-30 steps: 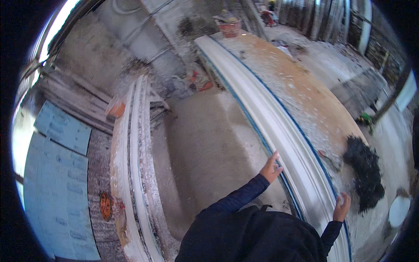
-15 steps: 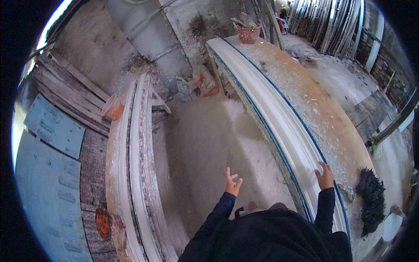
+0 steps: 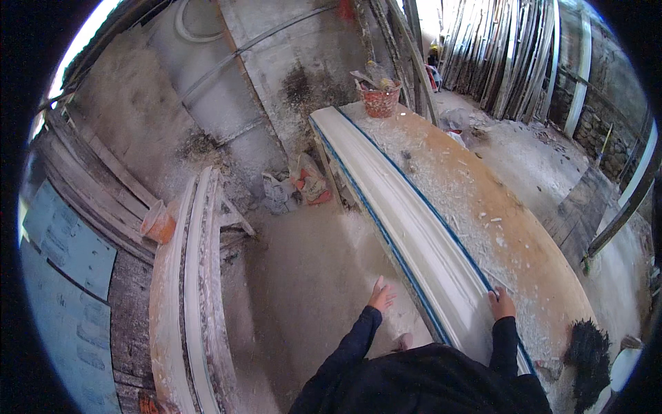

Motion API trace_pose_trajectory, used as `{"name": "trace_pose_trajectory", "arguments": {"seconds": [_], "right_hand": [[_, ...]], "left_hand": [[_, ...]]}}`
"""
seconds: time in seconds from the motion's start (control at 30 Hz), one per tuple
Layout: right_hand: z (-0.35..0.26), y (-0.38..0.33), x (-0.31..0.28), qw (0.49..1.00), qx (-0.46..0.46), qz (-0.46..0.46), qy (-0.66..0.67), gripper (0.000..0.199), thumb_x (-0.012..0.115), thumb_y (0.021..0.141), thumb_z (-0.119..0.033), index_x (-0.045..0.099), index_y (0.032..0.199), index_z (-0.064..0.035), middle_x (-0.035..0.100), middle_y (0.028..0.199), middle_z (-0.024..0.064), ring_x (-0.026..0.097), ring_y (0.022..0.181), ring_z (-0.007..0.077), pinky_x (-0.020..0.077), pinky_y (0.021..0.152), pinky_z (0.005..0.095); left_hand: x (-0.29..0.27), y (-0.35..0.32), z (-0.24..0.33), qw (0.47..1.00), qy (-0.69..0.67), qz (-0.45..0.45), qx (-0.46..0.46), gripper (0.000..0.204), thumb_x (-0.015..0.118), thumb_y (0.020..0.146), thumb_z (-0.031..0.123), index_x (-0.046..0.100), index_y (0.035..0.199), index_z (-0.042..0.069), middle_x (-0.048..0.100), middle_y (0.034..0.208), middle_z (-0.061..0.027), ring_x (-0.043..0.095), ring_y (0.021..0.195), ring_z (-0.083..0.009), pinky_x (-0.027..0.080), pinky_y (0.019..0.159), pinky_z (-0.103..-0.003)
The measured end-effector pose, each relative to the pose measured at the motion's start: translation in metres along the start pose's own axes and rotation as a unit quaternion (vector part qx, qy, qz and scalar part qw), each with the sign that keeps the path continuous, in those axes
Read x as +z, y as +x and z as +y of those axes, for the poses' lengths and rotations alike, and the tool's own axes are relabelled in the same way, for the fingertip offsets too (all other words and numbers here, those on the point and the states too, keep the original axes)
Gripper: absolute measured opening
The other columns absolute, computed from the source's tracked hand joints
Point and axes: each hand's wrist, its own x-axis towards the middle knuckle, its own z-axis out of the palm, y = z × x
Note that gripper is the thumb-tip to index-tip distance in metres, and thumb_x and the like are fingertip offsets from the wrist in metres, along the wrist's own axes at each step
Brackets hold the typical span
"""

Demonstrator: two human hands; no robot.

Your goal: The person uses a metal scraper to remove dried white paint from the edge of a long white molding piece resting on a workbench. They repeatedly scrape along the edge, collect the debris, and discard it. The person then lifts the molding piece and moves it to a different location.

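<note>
A long white moulding (image 3: 407, 200) with ridges along its length and blue edges lies on the bench to my right. My right hand (image 3: 504, 305) is at its far-side blue edge, with fingers curled over that edge; their tips are partly hidden. Beside the near-side edge, my left hand (image 3: 382, 297) hangs over the floor with its fingers apart and nothing in it. It does not appear to touch the moulding.
White crumbs litter the tan bench top (image 3: 483, 186). A red basket (image 3: 380, 103) stands at its far end, and a black bristly bundle (image 3: 588, 362) lies at the near right. At left are more long white mouldings (image 3: 196, 303) and an orange bucket (image 3: 159, 224).
My right hand has lowered onto the blue edge and its fingers have curled. My left hand has shifted slightly right, and its fingers have turned toward the moulding. The view has tilted up.
</note>
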Motion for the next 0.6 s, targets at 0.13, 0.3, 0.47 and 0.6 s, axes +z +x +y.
{"name": "trace_pose_trajectory", "arguments": {"seconds": [0.13, 0.3, 0.47, 0.6], "right_hand": [[-0.010, 0.009, -0.001, 0.996, 0.062, -0.050, -0.039, 0.048, 0.046, 0.081, -0.050, 0.059, 0.090, -0.0045, 0.060, 0.081, 0.0192, 0.057, 0.081, 0.0359, 0.0440, 0.070, 0.0426], [-0.021, -0.001, 0.006, 0.995, 0.102, 0.005, -0.012, 0.044, 0.050, 0.079, -0.048, 0.062, 0.085, -0.0058, 0.060, 0.079, 0.0184, 0.057, 0.077, 0.0354, 0.0438, 0.067, 0.0424], [-0.015, -0.010, 0.011, 0.987, 0.132, 0.090, 0.018, 0.039, 0.054, 0.078, -0.044, 0.062, 0.083, -0.0061, 0.060, 0.078, 0.0172, 0.057, 0.075, 0.0343, 0.0436, 0.066, 0.0417], [-0.022, -0.008, 0.015, 0.975, 0.169, 0.140, -0.027, 0.041, 0.059, 0.075, -0.044, 0.063, 0.079, -0.0030, 0.060, 0.076, 0.0176, 0.058, 0.072, 0.0338, 0.0442, 0.064, 0.0407]], "left_hand": [[0.026, 0.071, 0.031, 0.999, 0.004, 0.042, 0.019, 0.066, 0.050, 0.083, 0.033, 0.013, 0.137, 0.024, 0.041, 0.127, -0.0073, 0.050, 0.101, -0.0239, 0.041, 0.077, -0.037], [0.003, 0.136, 0.050, 0.987, 0.099, 0.125, -0.009, 0.070, 0.057, 0.078, 0.036, 0.020, 0.135, 0.017, 0.041, 0.122, -0.0113, 0.047, 0.097, -0.0242, 0.044, 0.072, -0.036], [0.040, 0.126, 0.063, 0.980, 0.127, 0.154, 0.013, 0.071, 0.063, 0.073, 0.036, 0.026, 0.130, 0.016, 0.037, 0.126, -0.0136, 0.042, 0.107, -0.0272, 0.045, 0.075, -0.039], [0.042, 0.122, 0.086, 0.990, 0.057, 0.122, -0.032, 0.064, 0.065, 0.073, 0.033, 0.032, 0.125, 0.014, 0.042, 0.117, -0.0116, 0.044, 0.101, -0.0251, 0.046, 0.072, -0.040]]}}
